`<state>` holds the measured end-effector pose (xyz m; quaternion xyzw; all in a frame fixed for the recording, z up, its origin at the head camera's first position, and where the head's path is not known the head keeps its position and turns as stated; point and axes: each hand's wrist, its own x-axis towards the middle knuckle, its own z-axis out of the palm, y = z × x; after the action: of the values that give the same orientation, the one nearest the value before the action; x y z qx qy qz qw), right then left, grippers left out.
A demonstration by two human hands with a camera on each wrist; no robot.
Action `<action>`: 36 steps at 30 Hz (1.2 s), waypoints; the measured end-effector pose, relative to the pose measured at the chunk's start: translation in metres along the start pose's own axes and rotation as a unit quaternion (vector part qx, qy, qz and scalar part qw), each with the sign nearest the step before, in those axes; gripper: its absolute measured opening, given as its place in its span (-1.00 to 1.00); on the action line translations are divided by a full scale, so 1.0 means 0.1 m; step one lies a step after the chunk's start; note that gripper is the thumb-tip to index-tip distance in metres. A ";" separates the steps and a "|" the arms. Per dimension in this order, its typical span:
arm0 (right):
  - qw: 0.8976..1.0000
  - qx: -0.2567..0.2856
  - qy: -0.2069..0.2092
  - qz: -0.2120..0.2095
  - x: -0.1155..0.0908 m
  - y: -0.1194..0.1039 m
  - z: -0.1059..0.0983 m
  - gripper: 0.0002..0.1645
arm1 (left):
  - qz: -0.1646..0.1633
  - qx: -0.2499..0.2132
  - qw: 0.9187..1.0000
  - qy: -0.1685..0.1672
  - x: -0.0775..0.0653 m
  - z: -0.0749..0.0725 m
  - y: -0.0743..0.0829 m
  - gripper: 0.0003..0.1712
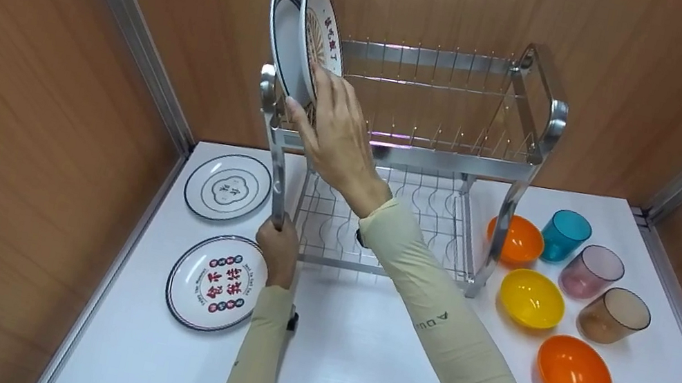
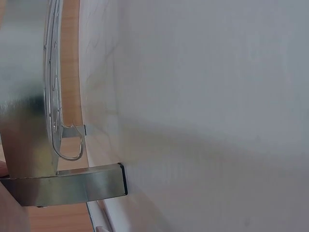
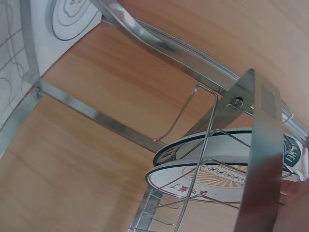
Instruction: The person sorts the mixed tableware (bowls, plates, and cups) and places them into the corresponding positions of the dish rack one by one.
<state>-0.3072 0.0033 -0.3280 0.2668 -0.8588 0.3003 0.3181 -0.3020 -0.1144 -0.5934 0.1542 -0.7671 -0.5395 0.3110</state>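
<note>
A two-tier metal dish rack (image 1: 444, 162) stands on the white table. At the left end of its upper tier, two patterned plates lean side by side: a rear one (image 1: 283, 34) and a front one (image 1: 323, 23) with a sunburst print. My right hand (image 1: 344, 143) pinches the front plate at its near rim, thumb to the left and fingers across its face. In the right wrist view the front plate (image 3: 207, 182) sits among the rack's wires. My left hand (image 1: 279, 254) grips the rack's front left leg low down; the left wrist view shows the rack's foot (image 2: 67, 186).
Two more plates lie flat on the left, a small one (image 1: 228, 188) behind a larger one (image 1: 216, 282). To the right are orange bowls (image 1: 574, 373), a yellow bowl (image 1: 531, 299), and teal (image 1: 564, 236), pink (image 1: 591, 272) and brown (image 1: 614, 315) cups. Wooden panels (image 1: 31, 116) enclose the table.
</note>
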 end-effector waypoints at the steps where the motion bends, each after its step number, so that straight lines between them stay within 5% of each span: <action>1: 1.000 -0.008 0.004 -0.010 -0.03 0.00 0.00 -0.25 | 0.002 -0.003 1.000 -0.001 0.00 0.00 0.00 -0.59; 5: 0.999 -0.010 0.025 -0.047 -0.13 0.00 -0.03 -0.25 | 0.003 0.005 1.000 0.001 -0.01 0.00 0.01 -0.60; 13: 0.989 0.070 0.074 -0.106 -0.36 0.09 -0.10 -0.29 | 0.014 -0.035 0.999 -0.018 -0.04 0.00 0.01 -0.61; 20: 0.987 0.098 0.073 -0.105 -0.58 0.13 -0.20 -0.33 | 0.016 0.013 0.998 -0.056 -0.11 -0.11 0.00 -0.55; 26: 0.986 0.117 0.075 -0.097 -0.67 0.16 -0.30 -0.37 | 0.006 -0.020 0.995 -0.098 -0.16 -0.20 -0.01 -0.63; 36: 0.985 0.126 0.095 -0.074 -0.87 0.28 -0.45 -0.38 | 0.011 -0.037 0.993 -0.111 -0.25 -0.41 0.00 -0.68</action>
<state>-0.2513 0.0766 -0.3712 0.3379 -0.7580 0.4054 0.3835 -0.2566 -0.1304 -0.5915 0.0736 -0.7783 -0.5775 0.2350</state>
